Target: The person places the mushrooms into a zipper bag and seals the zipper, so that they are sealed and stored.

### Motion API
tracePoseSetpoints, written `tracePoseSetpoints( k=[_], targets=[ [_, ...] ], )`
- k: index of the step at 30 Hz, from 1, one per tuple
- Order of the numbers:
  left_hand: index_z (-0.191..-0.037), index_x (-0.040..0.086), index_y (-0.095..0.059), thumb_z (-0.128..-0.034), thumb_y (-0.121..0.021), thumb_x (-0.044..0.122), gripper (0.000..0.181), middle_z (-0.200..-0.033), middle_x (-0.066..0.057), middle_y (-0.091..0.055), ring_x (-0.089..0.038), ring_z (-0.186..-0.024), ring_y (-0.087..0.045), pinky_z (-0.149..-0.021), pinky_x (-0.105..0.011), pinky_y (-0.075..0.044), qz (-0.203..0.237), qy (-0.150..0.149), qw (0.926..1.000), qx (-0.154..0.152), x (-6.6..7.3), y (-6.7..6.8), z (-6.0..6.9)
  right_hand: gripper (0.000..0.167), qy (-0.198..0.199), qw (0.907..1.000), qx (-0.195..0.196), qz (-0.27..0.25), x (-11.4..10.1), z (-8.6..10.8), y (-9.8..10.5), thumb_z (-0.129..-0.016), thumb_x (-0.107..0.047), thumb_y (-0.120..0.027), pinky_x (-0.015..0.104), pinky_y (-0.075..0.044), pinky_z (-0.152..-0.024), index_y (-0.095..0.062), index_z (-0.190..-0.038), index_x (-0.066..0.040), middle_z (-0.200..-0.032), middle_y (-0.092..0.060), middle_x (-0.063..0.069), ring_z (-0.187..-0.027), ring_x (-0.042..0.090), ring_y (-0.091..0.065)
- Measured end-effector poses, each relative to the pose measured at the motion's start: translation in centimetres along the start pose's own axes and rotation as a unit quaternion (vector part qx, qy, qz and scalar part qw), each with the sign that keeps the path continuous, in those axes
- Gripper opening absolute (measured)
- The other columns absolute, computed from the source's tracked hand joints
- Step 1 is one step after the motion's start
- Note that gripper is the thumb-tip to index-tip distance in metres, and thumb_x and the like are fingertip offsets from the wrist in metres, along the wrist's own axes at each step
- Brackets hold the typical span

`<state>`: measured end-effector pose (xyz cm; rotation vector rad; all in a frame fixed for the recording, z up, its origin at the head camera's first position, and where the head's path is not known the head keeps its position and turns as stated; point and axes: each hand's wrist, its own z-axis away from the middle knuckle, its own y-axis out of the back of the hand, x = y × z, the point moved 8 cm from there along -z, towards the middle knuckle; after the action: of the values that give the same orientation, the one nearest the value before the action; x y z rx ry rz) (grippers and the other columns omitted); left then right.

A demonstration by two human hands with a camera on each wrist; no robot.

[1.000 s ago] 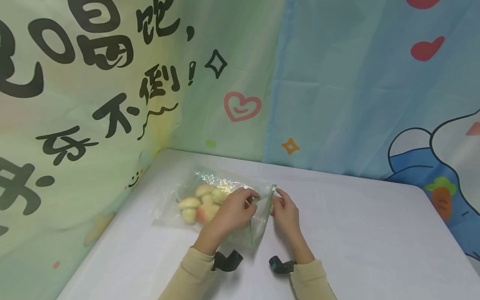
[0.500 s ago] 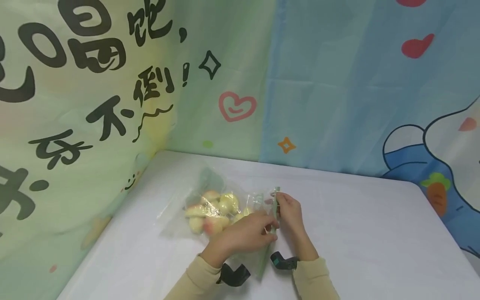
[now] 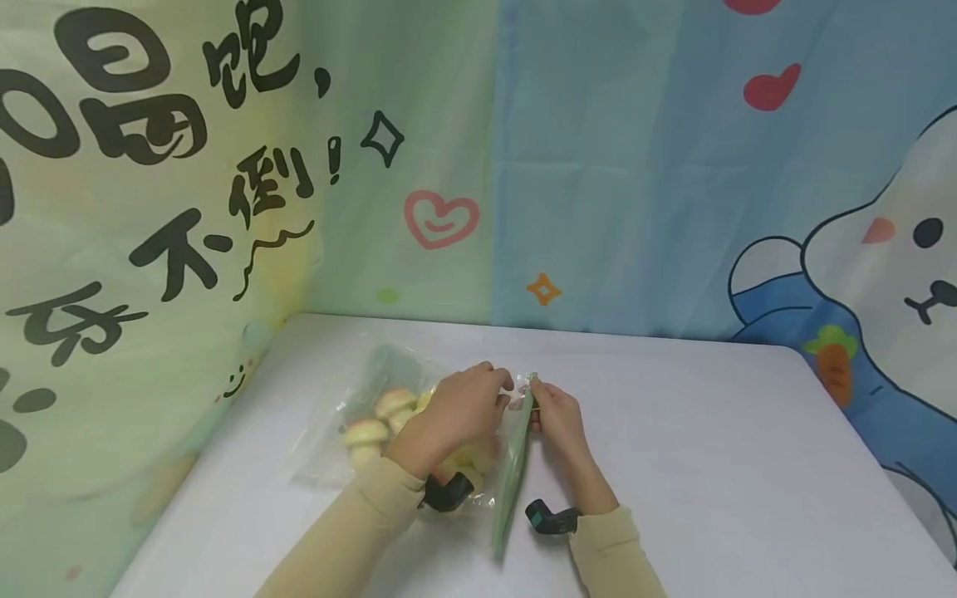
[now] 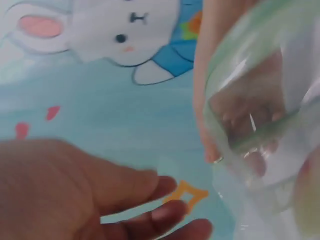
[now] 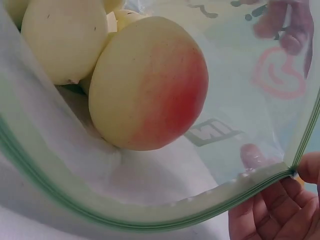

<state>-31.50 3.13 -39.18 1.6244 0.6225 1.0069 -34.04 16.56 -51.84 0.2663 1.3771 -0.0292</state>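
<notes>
A clear zip bag [image 3: 329, 444] with a green seal [image 5: 145, 225] lies on the table and holds several pale yellow, rounded fruits. One fruit [image 5: 150, 85] with a red blush sits near the bag's mouth in the right wrist view. My right hand [image 3: 562, 419] pinches the upper end of the seal between thumb and fingers; the bag's mouth gapes in the right wrist view. Over the bag, close to that corner, is my left hand [image 3: 459, 411]. Its fingers [image 4: 165, 215] are loosely bent with nothing between them, apart from the plastic. It covers some of the fruits from the head view.
White cloth covers the table [image 3: 688, 465], which extends to the right of the bag. A printed curtain [image 3: 598, 191] hangs behind the table and along its left side. A black wrist camera [image 3: 552, 519] sits at the right cuff; another is at the left.
My left hand went down along the bag's mouth, then back up beside the corner. My right hand keeps its pinch at the seal's end. The head view has turned right.
</notes>
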Motion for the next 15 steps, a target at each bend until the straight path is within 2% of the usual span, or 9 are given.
tracePoseSetpoints(
  k=[3,6,8,12,15],
  targets=[
    [-0.117,0.015,-0.068,-0.0949,-0.060,0.015,0.023,-0.106,-0.003,-0.064,-0.020,-0.090,-0.064,-0.071,-0.034,-0.053,-0.039,0.008,0.9991,-0.016,-0.2,-0.1,-2.5,0.042,0.007,1.0000,0.001,-0.005,-0.5,0.1,0.2,-0.101,-0.036,-0.048,0.021,-0.045,-0.059,-0.068,-0.101,0.001,-0.070,-0.058,-0.002,-0.064,0.009,-0.053],
    [-0.125,0.015,-0.064,-0.0965,-0.058,0.016,0.029,-0.115,-0.004,-0.062,-0.020,-0.099,-0.063,-0.077,-0.033,-0.053,-0.035,-0.005,0.9979,-0.055,-0.8,-1.6,-5.0,0.042,0.007,0.9999,0.002,-0.012,-0.9,0.4,0.3,-0.101,-0.035,-0.048,0.020,-0.043,-0.058,-0.068,-0.098,0.001,-0.069,-0.054,-0.002,-0.065,0.010,-0.050],
    [-0.125,0.014,-0.064,-0.0986,-0.056,0.017,0.028,-0.117,-0.003,-0.063,-0.018,-0.101,-0.062,-0.081,-0.030,-0.051,-0.012,-0.015,0.9959,-0.089,-1.5,-2.7,-6.2,0.040,0.003,0.9998,-0.002,-0.022,-1.0,0.6,0.1,-0.101,-0.034,-0.049,0.020,-0.043,-0.057,-0.067,-0.098,0.002,-0.070,-0.053,-0.002,-0.066,0.011,-0.050],
    [-0.106,0.010,-0.068,-0.1014,-0.052,0.021,0.020,-0.097,-0.004,-0.067,-0.016,-0.079,-0.063,-0.070,-0.028,-0.051,0.081,-0.021,0.9853,-0.149,-3.0,-4.3,-7.2,0.038,0.006,0.9995,-0.009,-0.028,-1.4,1.0,-0.3,-0.101,-0.031,-0.050,0.020,-0.043,-0.057,-0.067,-0.100,0.003,-0.071,-0.056,-0.002,-0.066,0.010,-0.050],
    [-0.090,0.011,-0.066,-0.1007,-0.054,0.022,0.020,-0.079,-0.002,-0.062,-0.012,-0.062,-0.055,-0.060,-0.025,-0.047,0.126,-0.028,0.9785,-0.161,-3.7,-4.7,-7.5,0.036,0.015,0.9995,-0.012,-0.026,-1.6,1.0,-0.7,-0.101,-0.029,-0.051,0.020,-0.043,-0.057,-0.068,-0.100,0.003,-0.070,-0.057,-0.003,-0.065,0.009,-0.051]
  ],
)
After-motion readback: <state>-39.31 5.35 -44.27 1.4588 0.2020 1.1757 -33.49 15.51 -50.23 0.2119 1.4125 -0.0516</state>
